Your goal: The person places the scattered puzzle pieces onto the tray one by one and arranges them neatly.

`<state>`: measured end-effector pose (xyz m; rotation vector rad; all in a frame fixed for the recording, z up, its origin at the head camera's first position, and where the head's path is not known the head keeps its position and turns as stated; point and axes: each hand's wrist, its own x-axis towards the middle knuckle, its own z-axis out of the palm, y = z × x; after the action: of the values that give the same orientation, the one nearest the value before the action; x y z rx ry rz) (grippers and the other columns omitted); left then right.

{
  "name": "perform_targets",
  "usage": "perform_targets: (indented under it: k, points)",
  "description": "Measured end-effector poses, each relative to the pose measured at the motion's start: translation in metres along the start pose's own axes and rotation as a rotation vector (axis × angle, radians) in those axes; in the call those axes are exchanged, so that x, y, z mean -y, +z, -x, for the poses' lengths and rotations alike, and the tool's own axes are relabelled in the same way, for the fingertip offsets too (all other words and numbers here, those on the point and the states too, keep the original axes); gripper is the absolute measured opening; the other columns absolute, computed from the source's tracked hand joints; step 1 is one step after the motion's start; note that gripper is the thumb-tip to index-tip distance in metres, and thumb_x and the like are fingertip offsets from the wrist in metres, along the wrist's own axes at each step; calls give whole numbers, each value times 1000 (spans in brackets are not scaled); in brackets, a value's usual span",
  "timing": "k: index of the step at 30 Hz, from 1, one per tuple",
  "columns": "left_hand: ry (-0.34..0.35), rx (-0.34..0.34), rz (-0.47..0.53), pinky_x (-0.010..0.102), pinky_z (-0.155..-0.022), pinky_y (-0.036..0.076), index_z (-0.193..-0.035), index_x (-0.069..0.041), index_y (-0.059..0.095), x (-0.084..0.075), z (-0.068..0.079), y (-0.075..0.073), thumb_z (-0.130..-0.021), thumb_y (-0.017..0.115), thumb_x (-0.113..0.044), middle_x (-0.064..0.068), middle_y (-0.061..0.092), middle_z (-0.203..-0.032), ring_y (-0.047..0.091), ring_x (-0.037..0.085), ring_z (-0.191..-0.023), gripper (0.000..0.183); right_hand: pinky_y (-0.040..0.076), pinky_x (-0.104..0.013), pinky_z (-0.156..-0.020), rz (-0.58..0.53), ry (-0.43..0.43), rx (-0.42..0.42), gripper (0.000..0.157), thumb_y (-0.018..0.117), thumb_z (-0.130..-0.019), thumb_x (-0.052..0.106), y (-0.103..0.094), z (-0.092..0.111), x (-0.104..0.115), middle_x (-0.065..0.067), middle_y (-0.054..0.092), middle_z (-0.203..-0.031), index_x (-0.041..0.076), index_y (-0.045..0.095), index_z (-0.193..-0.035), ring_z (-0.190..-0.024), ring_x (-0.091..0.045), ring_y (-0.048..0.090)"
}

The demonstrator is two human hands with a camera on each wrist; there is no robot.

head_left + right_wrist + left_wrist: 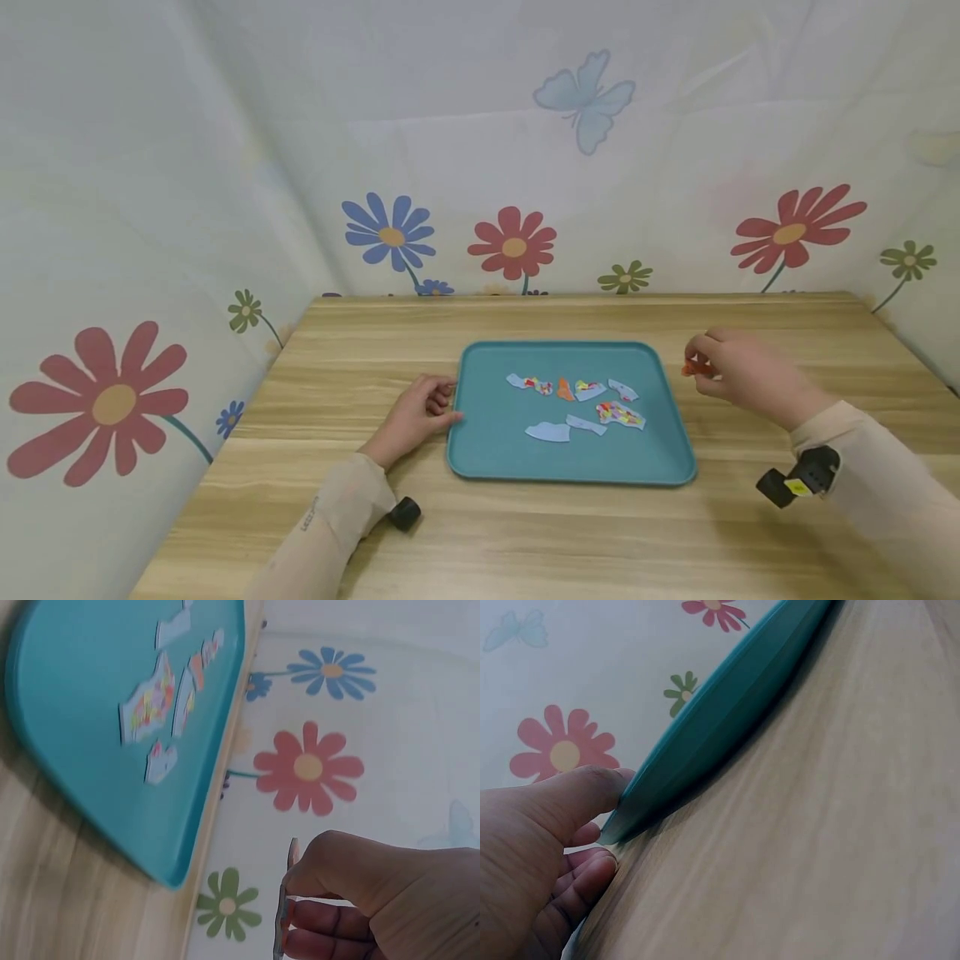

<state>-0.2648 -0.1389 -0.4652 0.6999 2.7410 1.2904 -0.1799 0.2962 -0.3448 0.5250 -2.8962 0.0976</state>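
Note:
A teal tray (pixel 570 467) lies on the wooden table, bearing several flat, irregular puzzle pieces, among them a multicoloured piece (pixel 621 415), an orange piece (pixel 565 389) and a pale one (pixel 548 432). At the tray's left edge, my left hand (pixel 420 417) holds the rim, thumb on it and the other fingers curled beside it. Beyond the right edge, my right hand (pixel 750 375) pinches a thin orange puzzle piece (pixel 697 367) between thumb and fingers, raised above the table. The right wrist view shows that piece (pixel 281 922) nearly edge-on.
The wooden table (pixel 525 542) stretches around the tray on all sides. A pale curtain (pixel 450 125) printed with flowers and a butterfly hangs behind the table and along its sides. A black wrist camera (pixel 406 514) sits on the left sleeve, another (pixel 817 468) on the right.

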Motion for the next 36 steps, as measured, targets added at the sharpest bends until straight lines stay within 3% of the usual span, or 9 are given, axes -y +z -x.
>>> perform_targets:
  k: [8, 16, 26, 36]
  points:
    - [-15, 8, -6, 25, -80, 52, -129, -3, 56, -3, 0, -2, -83, 76, -17, 10, 56, -108, 55, 14, -88, 52, 52, -29, -60, -8, -95, -48, 23, 80, -72, 10, 7, 3, 24, -1, 60, -80, 7, 66, -90, -68, -11, 54]
    - [-8, 14, -4, 26, -80, 52, -129, -2, 56, -2, -3, -3, -84, 75, -17, 10, 56, -108, 55, 14, -89, 51, 46, -20, -53, -7, -138, -61, 24, 81, -71, 12, 22, 4, 42, 2, 58, -79, 11, 65, -88, -65, -6, 52]
    - [2, 11, -10, 25, -80, 52, -129, -2, 55, -1, -3, -4, -84, 75, -17, 10, 56, -108, 55, 14, -89, 52, 48, -21, -57, -32, -197, -95, 24, 82, -70, 11, 42, 4, 58, 4, 56, -79, 12, 66, -88, -68, -6, 51]
    - [21, 12, 3, 27, -79, 52, -128, 0, 56, -2, -3, -4, -84, 75, -18, 12, 56, -107, 56, 15, -89, 51, 44, -19, -54, -65, -206, -57, 19, 77, -72, 9, 56, 6, 68, 5, 55, -77, 12, 64, -85, -65, -4, 51]
